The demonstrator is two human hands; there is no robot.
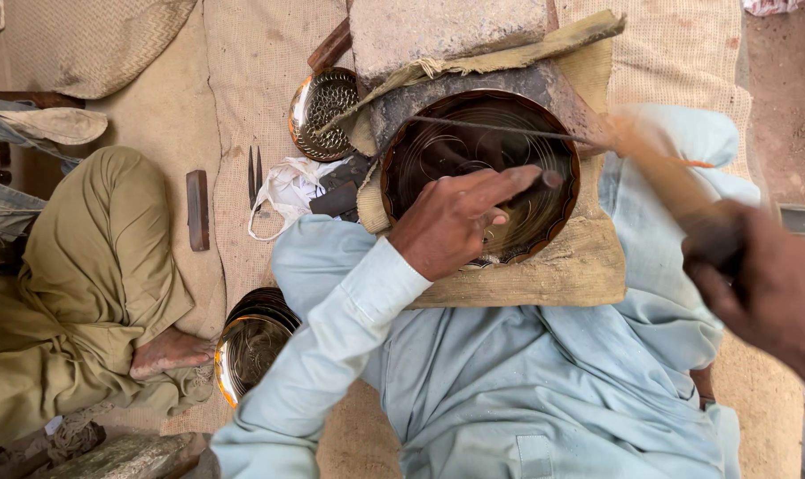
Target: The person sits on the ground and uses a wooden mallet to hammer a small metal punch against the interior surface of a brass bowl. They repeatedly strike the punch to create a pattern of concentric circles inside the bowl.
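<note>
A round dark metal plate (438, 146) with engraved lines lies on a cloth-padded block in front of me. My left hand (455, 222) rests on the plate's near rim, fingers closed around a short chisel (549, 180) whose tip points at the plate. My right hand (766, 284) is at the right edge, gripping a wooden-handled hammer (668, 182) that is blurred with motion, raised above the plate's right side. My light blue sleeves and lap fill the lower middle.
An engraved brass plate (321, 111) leans behind the block at left. A stack of plates (251, 346) sits by my left knee. Another person in olive trousers (83, 284) sits at left. A stone slab (447, 31), small tools (254, 177) and a white bag (287, 191) lie on woven mats.
</note>
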